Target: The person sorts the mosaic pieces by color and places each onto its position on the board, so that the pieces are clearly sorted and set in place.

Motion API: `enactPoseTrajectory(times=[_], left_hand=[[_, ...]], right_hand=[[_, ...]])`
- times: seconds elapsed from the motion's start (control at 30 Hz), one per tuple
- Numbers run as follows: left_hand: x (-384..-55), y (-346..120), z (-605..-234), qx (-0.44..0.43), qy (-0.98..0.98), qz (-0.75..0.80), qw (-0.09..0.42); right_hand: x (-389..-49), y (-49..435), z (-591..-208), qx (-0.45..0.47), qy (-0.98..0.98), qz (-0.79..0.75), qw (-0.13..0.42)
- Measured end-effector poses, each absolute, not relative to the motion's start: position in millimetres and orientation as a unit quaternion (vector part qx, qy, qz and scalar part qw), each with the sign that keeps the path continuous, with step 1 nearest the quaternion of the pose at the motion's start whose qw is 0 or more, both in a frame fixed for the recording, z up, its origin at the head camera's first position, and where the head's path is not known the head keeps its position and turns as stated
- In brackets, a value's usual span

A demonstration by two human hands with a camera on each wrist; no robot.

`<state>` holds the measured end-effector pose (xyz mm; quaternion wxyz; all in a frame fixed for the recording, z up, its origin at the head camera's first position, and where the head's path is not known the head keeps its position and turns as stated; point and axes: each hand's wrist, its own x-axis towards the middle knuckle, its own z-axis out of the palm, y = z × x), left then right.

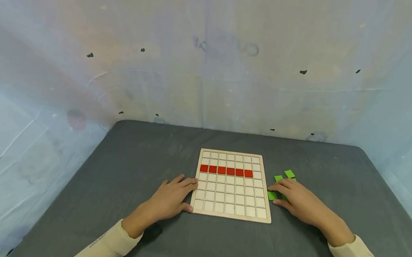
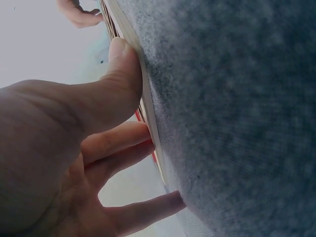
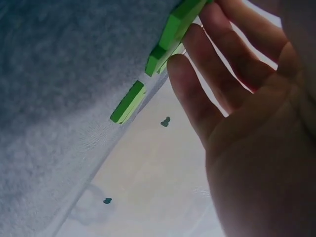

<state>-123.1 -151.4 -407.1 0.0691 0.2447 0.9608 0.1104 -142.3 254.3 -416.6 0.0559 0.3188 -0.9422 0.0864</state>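
Note:
A pale wooden grid board (image 1: 229,199) lies flat on the dark table, with a row of red square tiles (image 1: 230,171) filling most of one line of its cells. At the board's left edge rests my left hand (image 1: 170,199), its thumb and some fingertips touching the rim; the left wrist view shows the fingers extended. To the right of the board, my right hand (image 1: 299,199) lies over several green square tiles (image 1: 289,173), its fingers slightly bent. In the right wrist view the fingertips hover close to green tiles (image 3: 128,102); the thumb's contact is hidden there.
The dark grey cloth-covered table (image 1: 149,153) has rounded far corners. Pale plastic sheeting (image 1: 228,98) with small dark marks stands behind it and along both sides.

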Motion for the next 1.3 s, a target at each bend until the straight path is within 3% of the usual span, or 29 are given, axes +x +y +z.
enactPoseTrajectory(times=[0.57,1.3], left_hand=[[-124.9,-152.3,-406.3,0.25,0.96,0.11,0.053],[-122.4,-150.5,-404.5,0.232,0.957,0.146,0.094]], right_hand=[[-144.2,254.9,-413.9,0.33,-0.937,0.084,0.077],[-143.7,256.4,-420.3,0.346,-0.928,0.084,0.11]])
